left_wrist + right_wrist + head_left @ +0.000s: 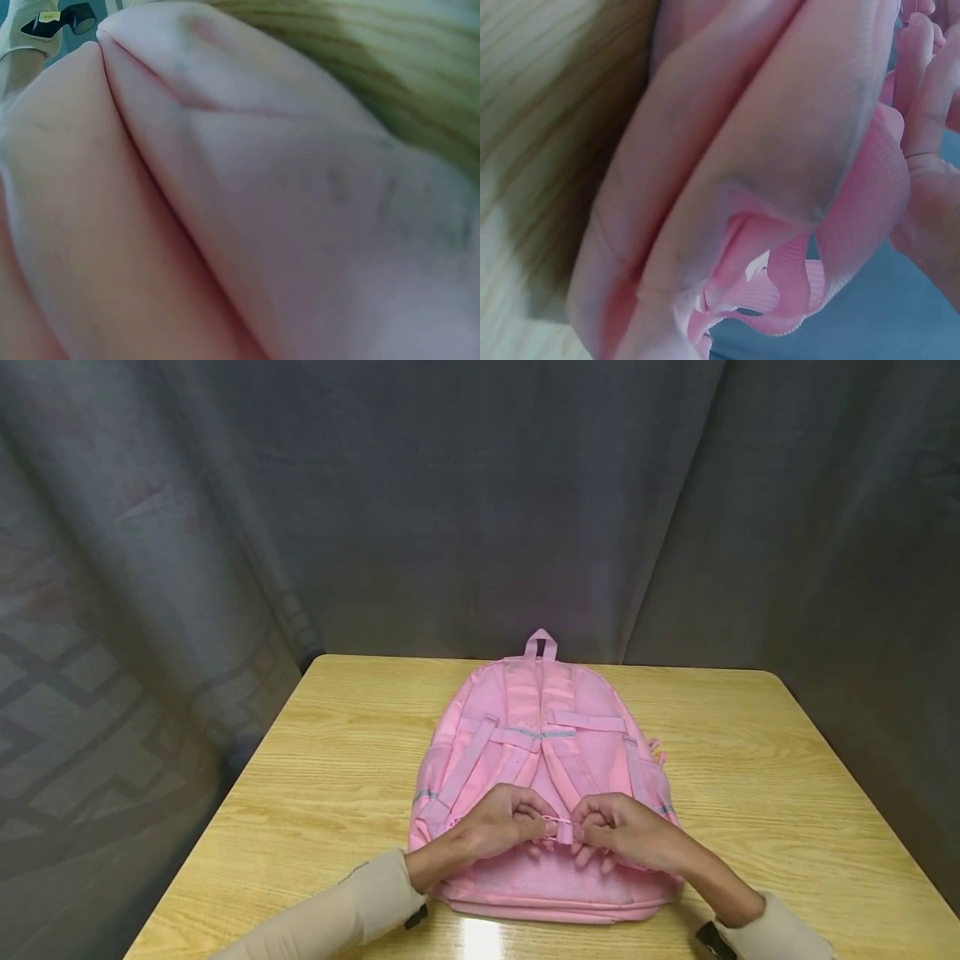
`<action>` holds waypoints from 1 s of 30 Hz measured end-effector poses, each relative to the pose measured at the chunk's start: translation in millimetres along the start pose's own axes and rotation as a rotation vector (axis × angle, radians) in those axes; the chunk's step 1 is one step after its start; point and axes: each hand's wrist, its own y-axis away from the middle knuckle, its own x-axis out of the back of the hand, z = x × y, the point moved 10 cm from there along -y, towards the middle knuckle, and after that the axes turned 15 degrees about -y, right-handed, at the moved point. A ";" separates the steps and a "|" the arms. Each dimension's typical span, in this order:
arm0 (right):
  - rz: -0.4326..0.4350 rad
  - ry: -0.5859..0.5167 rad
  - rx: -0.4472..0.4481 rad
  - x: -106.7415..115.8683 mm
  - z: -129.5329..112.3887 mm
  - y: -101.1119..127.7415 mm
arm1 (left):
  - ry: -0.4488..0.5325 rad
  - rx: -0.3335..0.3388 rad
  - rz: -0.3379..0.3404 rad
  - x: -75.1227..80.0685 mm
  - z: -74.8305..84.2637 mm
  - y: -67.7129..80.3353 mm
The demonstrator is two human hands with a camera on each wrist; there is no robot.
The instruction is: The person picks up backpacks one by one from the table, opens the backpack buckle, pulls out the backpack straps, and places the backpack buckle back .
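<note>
Hands meet low over a pink backpack [540,752] that lies flat, straps upward, on a wooden table [750,760]. Left hand [498,820] curls its fingers and pinches a thin pink strap end [561,828] right at its fingertips; right hand [622,831] is curled too and pinches the same strap from the other side, so the two sets of knuckles nearly touch. Beyond both hands, away from the person, run the padded shoulder straps [525,727], and farther still the carry loop [541,644] at the bag's top. Under the wrists, toward the person, lies the mesh lower edge of the bag.

Seen from the left wrist, almost everything is pink fabric pressed close to the lens, with a strip of table grain off to one side; the fingers themselves cannot be made out there. From the right wrist, folds of pink padding and ribbed webbing [862,217] fill the picture, and fingers [930,90] at the edge appear to be bent against the webbing, though blur leaves the exact grip unclear. Beige sleeves [352,906] cover both forearms.
</note>
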 end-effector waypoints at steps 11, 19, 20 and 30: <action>-0.054 -0.030 0.047 -6.4 -4.6 -2.4 | 0.031 0.015 -0.007 -3.6 -1.2 0.5; -0.080 -0.177 0.017 -6.6 0.5 -0.6 | 0.024 0.009 0.000 -2.0 -0.8 1.0; -0.084 -0.204 0.010 -6.4 1.8 -0.3 | 0.024 0.008 -0.001 -2.0 -0.6 1.0; -0.096 -0.159 0.043 -4.5 5.6 -0.5 | 0.030 -0.007 -0.026 -4.6 0.0 1.0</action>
